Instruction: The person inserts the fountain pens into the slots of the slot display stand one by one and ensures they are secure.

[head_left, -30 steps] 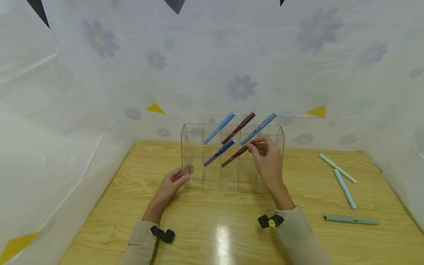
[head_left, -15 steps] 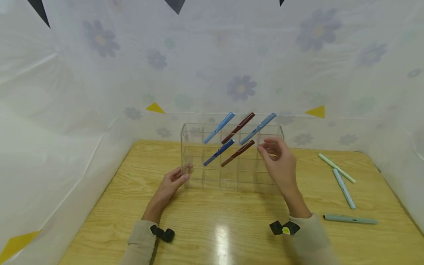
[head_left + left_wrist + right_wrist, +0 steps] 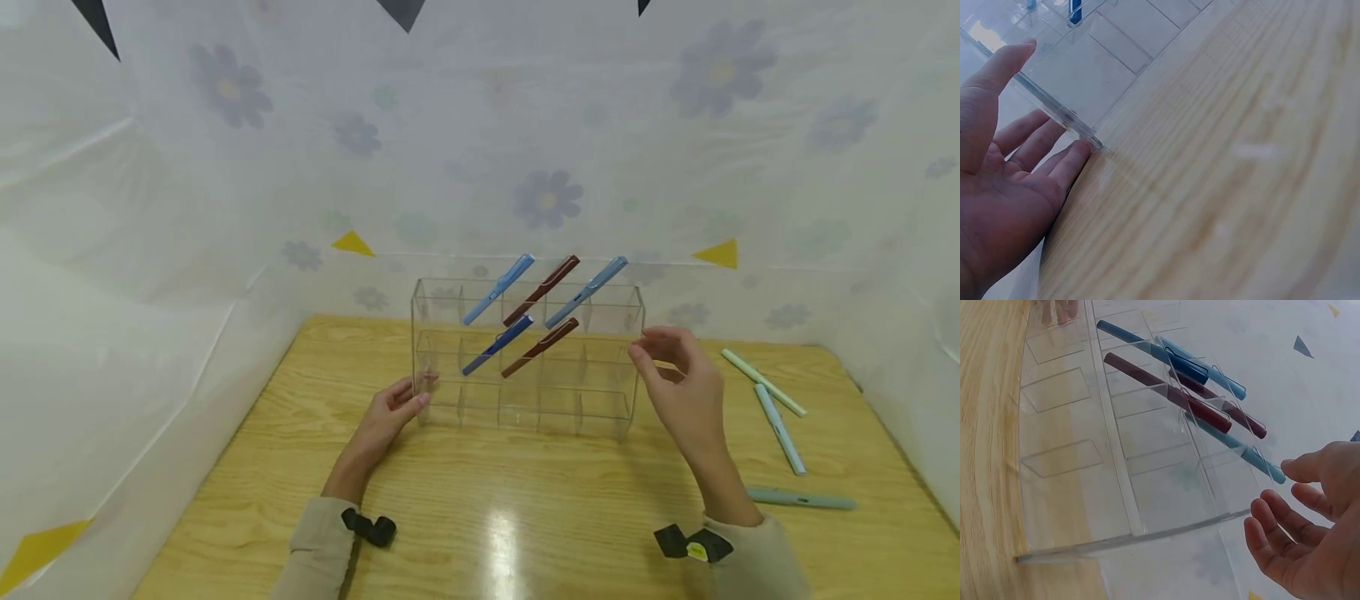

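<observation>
Right of the clear rack (image 3: 519, 408) lies a green pen (image 3: 804, 499); the left hand (image 3: 383, 420) grips the rack's left end, the right hand (image 3: 688, 390) hovers relaxed and empty by its right. Five pens (image 3: 540, 347) lean inside; loading seems underway, and next likely calls for fetching another.

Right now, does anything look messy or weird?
Nothing looks spilled or broken. The clear plastic rack stands upright, its five blue or dark red pens all slanting alike. Only a pale green pen, a pale blue pen and a grey-green pen look stray: they lie at different angles on the wood-grain table, outside the rack.
</observation>
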Demonstrator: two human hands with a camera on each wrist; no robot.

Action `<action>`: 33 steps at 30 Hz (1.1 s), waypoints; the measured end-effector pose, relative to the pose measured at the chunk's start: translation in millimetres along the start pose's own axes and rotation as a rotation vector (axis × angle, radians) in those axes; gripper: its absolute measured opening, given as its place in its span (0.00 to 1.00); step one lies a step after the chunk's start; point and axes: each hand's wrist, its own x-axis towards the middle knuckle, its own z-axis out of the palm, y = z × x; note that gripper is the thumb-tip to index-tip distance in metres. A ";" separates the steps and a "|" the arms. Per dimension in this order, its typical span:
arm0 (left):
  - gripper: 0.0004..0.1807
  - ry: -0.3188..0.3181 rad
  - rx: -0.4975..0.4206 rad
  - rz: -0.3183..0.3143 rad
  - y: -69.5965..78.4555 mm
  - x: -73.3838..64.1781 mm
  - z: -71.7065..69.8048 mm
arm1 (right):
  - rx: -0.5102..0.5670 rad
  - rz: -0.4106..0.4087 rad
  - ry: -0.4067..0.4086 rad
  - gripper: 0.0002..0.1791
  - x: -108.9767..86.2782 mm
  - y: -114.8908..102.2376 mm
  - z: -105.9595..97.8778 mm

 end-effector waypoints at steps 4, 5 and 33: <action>0.33 -0.002 0.018 0.013 -0.7 0.3 -0.1 | -0.027 0.031 0.017 0.15 -3.0 7.1 -11.8; 0.32 -0.005 0.012 0.014 -0.7 0.4 -0.1 | -0.034 0.044 0.016 0.15 -4.2 9.0 -14.5; 0.34 -0.008 -0.030 0.002 -1.6 1.4 0.4 | -0.167 0.288 0.260 0.13 -1.0 90.7 -102.0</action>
